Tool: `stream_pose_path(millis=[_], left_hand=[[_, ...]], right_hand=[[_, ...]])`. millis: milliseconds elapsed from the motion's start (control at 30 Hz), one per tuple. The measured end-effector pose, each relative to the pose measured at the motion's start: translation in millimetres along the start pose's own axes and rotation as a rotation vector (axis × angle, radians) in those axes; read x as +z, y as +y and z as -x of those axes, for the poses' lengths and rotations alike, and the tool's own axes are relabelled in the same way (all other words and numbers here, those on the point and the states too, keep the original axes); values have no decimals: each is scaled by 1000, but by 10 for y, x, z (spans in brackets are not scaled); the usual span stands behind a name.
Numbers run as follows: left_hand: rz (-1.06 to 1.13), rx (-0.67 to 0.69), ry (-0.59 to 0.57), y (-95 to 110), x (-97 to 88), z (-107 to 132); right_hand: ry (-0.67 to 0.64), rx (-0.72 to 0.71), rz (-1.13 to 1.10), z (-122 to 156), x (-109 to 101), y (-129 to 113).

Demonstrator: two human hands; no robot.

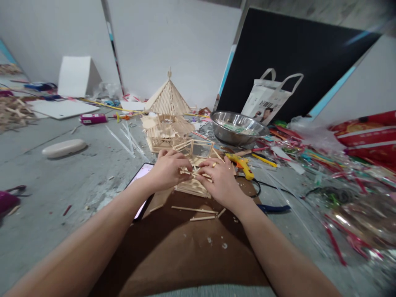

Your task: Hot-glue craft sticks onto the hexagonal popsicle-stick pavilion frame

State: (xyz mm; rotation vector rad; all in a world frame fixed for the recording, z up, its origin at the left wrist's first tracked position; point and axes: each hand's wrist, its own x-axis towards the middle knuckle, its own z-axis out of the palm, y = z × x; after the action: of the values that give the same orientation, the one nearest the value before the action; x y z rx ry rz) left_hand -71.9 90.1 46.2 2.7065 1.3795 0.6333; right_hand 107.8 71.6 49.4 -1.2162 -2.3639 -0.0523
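A small model of thin wooden sticks [192, 189], with an open upright frame on a layered base, stands in front of me on a brown sheet [185, 258]. My left hand [168, 169] reaches in from its left side, fingers bent and closed on a thin wooden stick. From the right, my right hand [221, 181], with a ring on one finger, pinches at the same spot above the base. The fingertips partly hide the stick. Several loose wooden sticks [193, 210] lie nearer to me on the sheet.
Behind stands a finished-looking stick pavilion [168, 99] with a pointed roof. A phone [139, 181] lies left; a yellow glue gun [246, 168] and blue-handled tool [274, 208] lie right. Beyond are a metal bowl [225, 136], white bag [262, 99], and scattered scraps [297, 152].
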Motion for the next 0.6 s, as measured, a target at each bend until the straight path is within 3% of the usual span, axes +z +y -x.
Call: stream_pose_path(millis=[167, 433, 600], left_hand=[[0, -2, 35, -13, 28, -6], [4, 5, 62, -3, 11, -4], [5, 13, 59, -5, 7, 0]], right_hand=[[-47, 25, -4, -1, -71, -6], [-268, 41, 69, 77, -388, 220], [-331, 44, 106, 102, -439, 203]])
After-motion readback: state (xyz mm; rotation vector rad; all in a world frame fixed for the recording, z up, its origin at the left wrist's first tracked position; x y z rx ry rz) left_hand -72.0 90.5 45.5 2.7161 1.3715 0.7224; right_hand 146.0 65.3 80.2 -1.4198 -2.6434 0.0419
